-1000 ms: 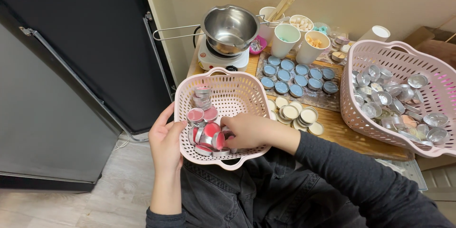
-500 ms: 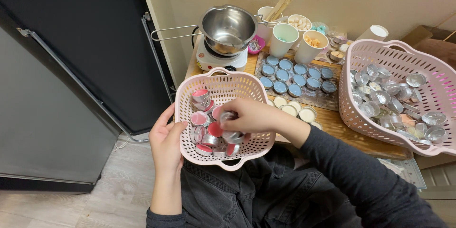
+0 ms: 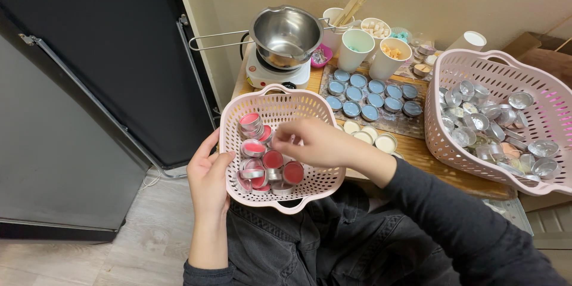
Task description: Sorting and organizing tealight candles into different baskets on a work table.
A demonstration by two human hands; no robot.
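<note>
Small pink plastic basket (image 3: 310, 187) of round metal cups filled with red wax (image 3: 273, 158) rests on the person's lap, at six o'clock from the wooden desk (image 3: 429, 155). Left hand (image 3: 208, 176) clamps its rim at nine o'clock. Right hand (image 3: 316, 141), deeper inside a second ago, has lifted, fingers pinched; what they hold is unclear. The cups have been reshuffled. Large pink basket (image 3: 444, 125) of silver cups sits at three o'clock.

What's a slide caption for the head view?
Left hand steadies pink basket of red tealights; right hand reaches in.
</note>
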